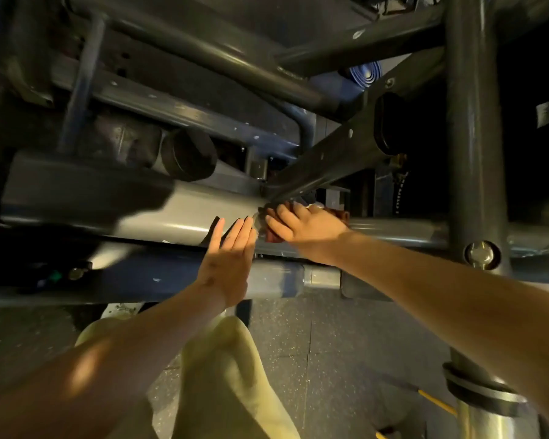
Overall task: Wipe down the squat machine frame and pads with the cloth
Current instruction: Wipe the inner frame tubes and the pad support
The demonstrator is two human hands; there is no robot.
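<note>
A thick grey horizontal tube of the squat machine frame (178,217) runs across the middle of the view. My right hand (301,224) presses a reddish-brown cloth (341,213) onto this tube where a diagonal grey beam (339,153) joins it; most of the cloth is hidden under the hand. My left hand (232,258) lies flat with straight fingers against the same tube, just left of the right hand, holding nothing.
A grey upright post (473,137) stands at the right with a bolt near its base. More frame tubes cross above, and a black round end cap (191,155) sits upper left. Speckled rubber floor (330,359) and my pale trousers (229,375) lie below.
</note>
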